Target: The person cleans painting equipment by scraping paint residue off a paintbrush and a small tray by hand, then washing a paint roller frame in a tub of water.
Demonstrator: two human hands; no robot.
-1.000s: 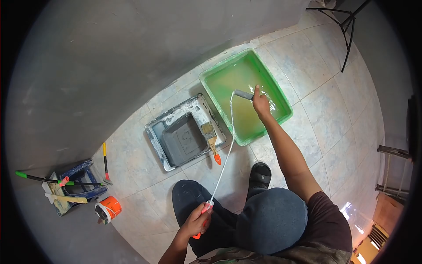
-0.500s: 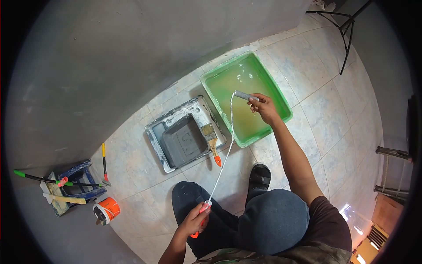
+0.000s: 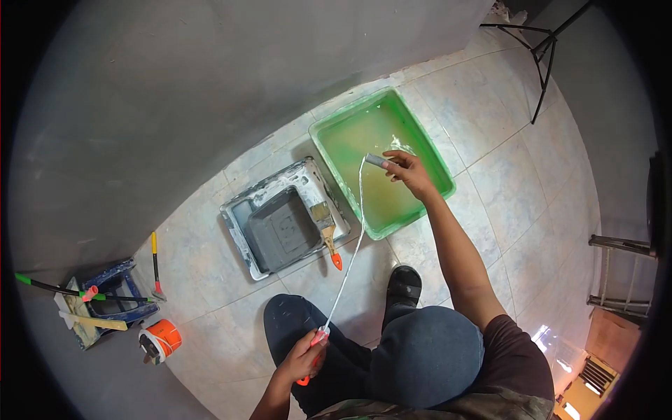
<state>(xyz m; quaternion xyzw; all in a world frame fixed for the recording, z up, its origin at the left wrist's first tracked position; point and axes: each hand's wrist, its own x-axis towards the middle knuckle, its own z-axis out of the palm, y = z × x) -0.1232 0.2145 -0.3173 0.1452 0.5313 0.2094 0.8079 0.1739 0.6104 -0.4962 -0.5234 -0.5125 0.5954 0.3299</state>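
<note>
A long, thin paint roller slants between my two hands. My left hand (image 3: 299, 360), low in front of my knee, is closed round its red-orange handle (image 3: 321, 334). A whitish metal rod rises from the handle to a small grey roller sleeve (image 3: 375, 160). My right hand (image 3: 409, 173) pinches the sleeve's right end between thumb and fingers, with the other fingers partly spread. Below that hand stands a green basin (image 3: 438, 155) of cloudy, brownish water. Left of it is a paint-smeared tray (image 3: 241, 246) with a dark grey inner container (image 3: 283, 227). A paintbrush (image 3: 327, 233) lies across the tray's right edge.
A grey wall (image 3: 175, 91) runs along the left. At lower left are an orange bucket (image 3: 168, 337), a blue frame-like piece (image 3: 129, 276) with tools, and a yellow-handled scraper (image 3: 155, 259). A black tripod (image 3: 539, 52) stands upper right, a ladder-like frame (image 3: 623, 273) at right.
The view has shifted slightly. My right hand still grips the sleeve, but its fingers have changed position and are more spread. My left hand keeps hold of the handle.
</note>
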